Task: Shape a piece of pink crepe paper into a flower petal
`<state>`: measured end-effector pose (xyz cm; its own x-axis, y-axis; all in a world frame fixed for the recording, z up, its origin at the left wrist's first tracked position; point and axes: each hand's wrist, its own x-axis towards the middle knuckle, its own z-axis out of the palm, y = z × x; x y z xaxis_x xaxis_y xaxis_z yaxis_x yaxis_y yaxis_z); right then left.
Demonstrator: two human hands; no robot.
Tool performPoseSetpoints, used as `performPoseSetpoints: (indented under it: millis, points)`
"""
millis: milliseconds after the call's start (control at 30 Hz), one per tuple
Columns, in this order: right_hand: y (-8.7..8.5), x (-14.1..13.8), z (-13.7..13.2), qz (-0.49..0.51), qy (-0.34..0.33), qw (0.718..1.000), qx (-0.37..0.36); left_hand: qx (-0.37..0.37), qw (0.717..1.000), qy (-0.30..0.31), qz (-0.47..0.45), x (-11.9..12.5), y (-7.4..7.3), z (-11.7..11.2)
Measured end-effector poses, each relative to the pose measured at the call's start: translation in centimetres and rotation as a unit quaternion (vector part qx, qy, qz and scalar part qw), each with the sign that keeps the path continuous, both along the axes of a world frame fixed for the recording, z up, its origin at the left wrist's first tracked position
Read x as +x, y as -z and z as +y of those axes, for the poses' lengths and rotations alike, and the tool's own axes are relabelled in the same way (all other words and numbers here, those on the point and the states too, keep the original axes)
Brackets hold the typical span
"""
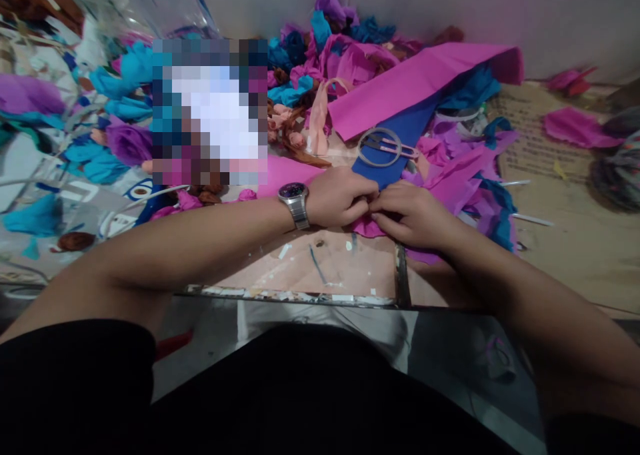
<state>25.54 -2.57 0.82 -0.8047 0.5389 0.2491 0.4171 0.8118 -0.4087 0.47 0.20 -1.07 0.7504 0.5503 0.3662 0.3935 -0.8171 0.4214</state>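
My left hand (pixel 340 196), with a wristwatch on its wrist, is closed at the middle of the table, fingertips pinching pink crepe paper (pixel 371 228). Facing it, my right hand (pixel 415 213) grips the same paper, its thumb and fingers drawn together almost against the left fingertips. Most of the pinched part is hidden by my fingers. Just beyond them lies dark blue paper (pixel 381 176), and on it rest a thin grey ring (pixel 361 148) and a pinkish slim tool (pixel 407 149), perhaps small snips. A long folded pink crepe sheet (pixel 425 81) slants above.
Crumpled crepe flowers and scraps (pixel 113 141) in blue, purple, pink and brown cover the left and back. A blurred bright patch (pixel 215 108) sits among them. White sticks (pixel 533 219) and printed cardboard (pixel 560 155) lie right. The table's front edge (pixel 300 297) is near my body.
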Motion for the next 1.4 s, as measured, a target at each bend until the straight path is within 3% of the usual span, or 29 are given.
performPoseSetpoints:
  millis: [933, 1400]
  points:
    - [-0.10, -0.04, -0.04, -0.009, 0.000, 1.000, -0.027, 0.005, 1.000, 0.010, 0.008, 0.10, 0.18, 0.17]
    - [0.05, 0.08, -0.02, -0.008, 0.006, 1.000, -0.006, 0.002, 1.000, -0.003, -0.003, -0.04, 0.23, 0.08]
